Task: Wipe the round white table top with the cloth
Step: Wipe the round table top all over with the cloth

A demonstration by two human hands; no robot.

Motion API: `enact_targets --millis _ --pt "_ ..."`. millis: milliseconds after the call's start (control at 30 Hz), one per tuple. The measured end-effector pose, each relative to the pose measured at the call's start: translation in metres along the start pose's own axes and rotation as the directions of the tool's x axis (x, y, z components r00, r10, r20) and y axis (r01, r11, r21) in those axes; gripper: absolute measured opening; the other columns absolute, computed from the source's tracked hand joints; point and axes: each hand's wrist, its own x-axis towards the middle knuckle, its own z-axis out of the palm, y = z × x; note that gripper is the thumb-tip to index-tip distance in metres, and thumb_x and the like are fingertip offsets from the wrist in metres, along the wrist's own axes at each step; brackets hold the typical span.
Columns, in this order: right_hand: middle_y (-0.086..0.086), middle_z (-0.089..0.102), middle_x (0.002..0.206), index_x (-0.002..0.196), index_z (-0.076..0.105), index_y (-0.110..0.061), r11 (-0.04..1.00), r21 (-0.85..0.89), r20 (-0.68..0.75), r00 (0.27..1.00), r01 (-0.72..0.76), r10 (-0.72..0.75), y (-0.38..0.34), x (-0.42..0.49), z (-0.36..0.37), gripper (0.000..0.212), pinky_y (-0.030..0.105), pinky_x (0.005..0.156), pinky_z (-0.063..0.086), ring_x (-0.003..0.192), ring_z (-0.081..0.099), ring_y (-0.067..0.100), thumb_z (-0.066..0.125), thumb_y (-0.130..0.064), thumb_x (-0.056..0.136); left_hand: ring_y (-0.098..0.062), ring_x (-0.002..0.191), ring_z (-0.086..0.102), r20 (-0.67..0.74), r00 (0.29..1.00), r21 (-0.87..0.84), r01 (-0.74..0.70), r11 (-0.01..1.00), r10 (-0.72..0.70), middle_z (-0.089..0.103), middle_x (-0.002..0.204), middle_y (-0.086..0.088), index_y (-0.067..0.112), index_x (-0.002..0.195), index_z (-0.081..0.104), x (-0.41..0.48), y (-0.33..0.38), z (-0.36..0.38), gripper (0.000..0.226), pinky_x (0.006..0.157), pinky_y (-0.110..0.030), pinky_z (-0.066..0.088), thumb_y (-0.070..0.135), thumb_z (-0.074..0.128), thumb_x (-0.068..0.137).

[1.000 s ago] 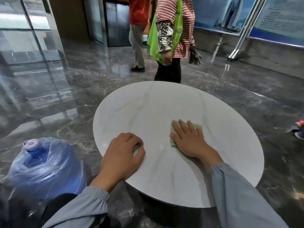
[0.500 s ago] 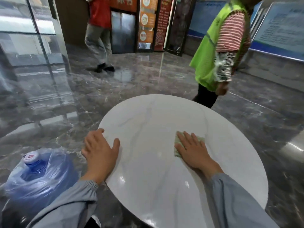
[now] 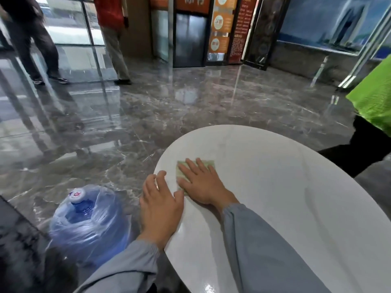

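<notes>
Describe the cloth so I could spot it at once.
Find the round white table at the lower right. Near its left edge the left hand rests on the rim, and the cloth lies flat under the right hand. It is pale green, the only green thing on the white top.

Pale green cloth (image 3: 206,164), faintly veined white table top (image 3: 275,187), translucent blue water jug (image 3: 88,227).
</notes>
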Motion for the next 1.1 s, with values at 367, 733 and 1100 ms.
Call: enact_targets --millis 367,733,1100 --pt "-0.009 -0.010 0.173 0.164 0.000 -0.040 0.870 0.039 -0.037 0.870 -0.491 0.492 0.152 -0.039 -0.031 0.063 0.054 0.126 -0.004 0.159 -0.012 0.024 0.015 -0.058 0.106 -0.035 0.124 0.045 -0.019 0.999 0.036 -0.030 0.999 0.030 0.044 0.133 -0.010 0.016 0.139 0.040 0.001 0.000 0.001 0.056 0.093 -0.054 0.046 0.033 0.050 0.086" --pt "-0.013 -0.008 0.173 0.164 0.004 -0.043 0.985 -0.085 0.060 0.987 0.151 -0.146 -0.034 0.054 -0.002 0.060 0.052 0.125 -0.007 0.159 -0.013 0.019 0.020 -0.056 0.107 -0.038 0.121 0.047 -0.039 0.998 0.062 -0.040 0.997 0.042 0.045 0.132 -0.015 0.013 0.136 0.040 0.001 -0.001 -0.001 0.052 0.090 -0.053 0.046 0.032 0.052 0.089" --pt "-0.011 -0.005 0.173 0.164 0.004 -0.042 0.965 0.012 -0.022 0.965 -0.261 0.261 0.089 0.062 -0.033 0.064 0.056 0.125 -0.002 0.159 -0.008 0.024 0.019 -0.061 0.105 -0.033 0.119 0.046 -0.024 1.000 0.020 0.006 1.000 -0.006 0.047 0.128 -0.011 0.011 0.138 0.041 0.000 0.000 -0.003 0.058 0.090 -0.050 0.045 0.034 0.050 0.085"
